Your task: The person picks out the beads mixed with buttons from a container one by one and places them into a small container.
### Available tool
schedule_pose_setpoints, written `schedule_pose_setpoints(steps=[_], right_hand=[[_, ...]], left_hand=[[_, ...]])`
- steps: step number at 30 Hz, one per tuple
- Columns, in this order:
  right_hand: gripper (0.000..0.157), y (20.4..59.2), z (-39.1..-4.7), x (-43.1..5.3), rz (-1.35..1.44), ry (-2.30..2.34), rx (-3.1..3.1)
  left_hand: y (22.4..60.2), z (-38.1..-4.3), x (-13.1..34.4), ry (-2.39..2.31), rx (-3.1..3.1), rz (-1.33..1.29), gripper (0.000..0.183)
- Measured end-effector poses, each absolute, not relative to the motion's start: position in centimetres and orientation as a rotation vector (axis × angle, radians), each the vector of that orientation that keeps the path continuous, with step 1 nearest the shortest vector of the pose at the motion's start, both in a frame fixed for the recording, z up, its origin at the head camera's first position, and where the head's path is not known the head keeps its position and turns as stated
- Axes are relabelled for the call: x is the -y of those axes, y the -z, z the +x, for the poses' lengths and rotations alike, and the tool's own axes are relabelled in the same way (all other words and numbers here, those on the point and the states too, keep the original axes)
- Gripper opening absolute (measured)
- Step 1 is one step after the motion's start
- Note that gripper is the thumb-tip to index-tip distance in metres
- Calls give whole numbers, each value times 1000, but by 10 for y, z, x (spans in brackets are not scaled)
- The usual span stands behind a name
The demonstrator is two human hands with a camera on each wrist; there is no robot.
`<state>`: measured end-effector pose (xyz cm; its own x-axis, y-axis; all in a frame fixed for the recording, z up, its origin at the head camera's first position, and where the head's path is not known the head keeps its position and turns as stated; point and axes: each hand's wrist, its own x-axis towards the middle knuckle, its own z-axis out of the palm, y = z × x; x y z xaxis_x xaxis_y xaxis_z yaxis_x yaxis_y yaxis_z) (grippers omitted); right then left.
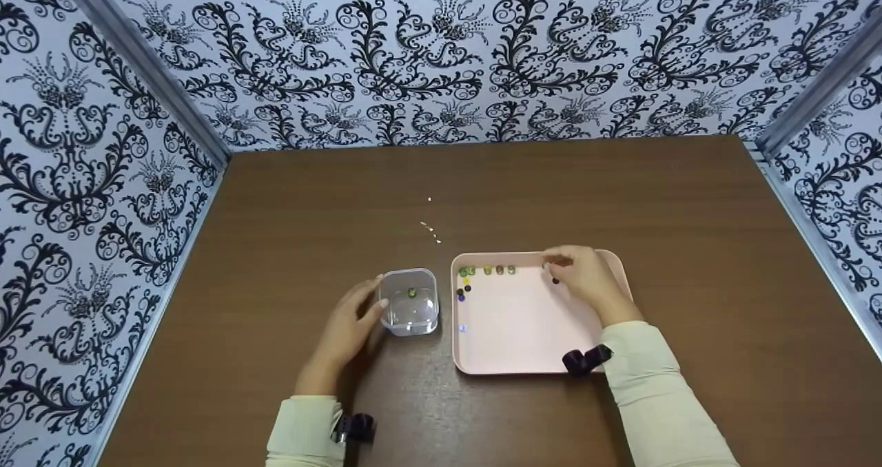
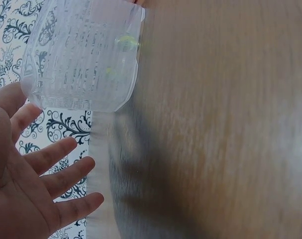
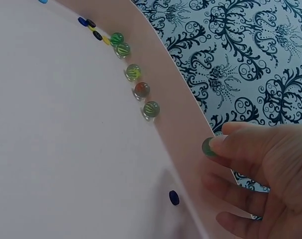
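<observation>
My right hand (image 1: 586, 277) is over the far right part of a pink tray (image 1: 527, 329). Its thumb and index finger pinch a green glass marble (image 3: 209, 147) beside the tray's far wall. Just below lies a dark blue flat bead (image 3: 174, 197). My left hand (image 1: 351, 322) holds the near-left rim of a clear plastic container (image 1: 413, 319) with thumb and index fingertips, its other fingers (image 2: 66, 181) spread away. Inside the container sits one green-yellow marble (image 1: 412, 293).
Several glass marbles (image 3: 133, 72) line the tray's far wall. Small yellow, black and blue beads (image 1: 461, 292) gather at its left side, with a pale blue bead (image 1: 462, 328) nearer me. The container stands left of the tray on the brown table (image 1: 310, 205). Patterned walls (image 1: 441, 60) enclose the table.
</observation>
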<state>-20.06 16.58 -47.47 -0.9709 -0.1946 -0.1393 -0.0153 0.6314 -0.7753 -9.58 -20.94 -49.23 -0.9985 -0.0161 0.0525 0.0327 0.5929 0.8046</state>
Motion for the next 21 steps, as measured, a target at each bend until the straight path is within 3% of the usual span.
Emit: schedule_pose_setpoints(steps=[21], right_hand=[[25,472,-198,-162,-216,1365,-2718]], left_hand=[[493,-96,210,1414,2750,-12,44]])
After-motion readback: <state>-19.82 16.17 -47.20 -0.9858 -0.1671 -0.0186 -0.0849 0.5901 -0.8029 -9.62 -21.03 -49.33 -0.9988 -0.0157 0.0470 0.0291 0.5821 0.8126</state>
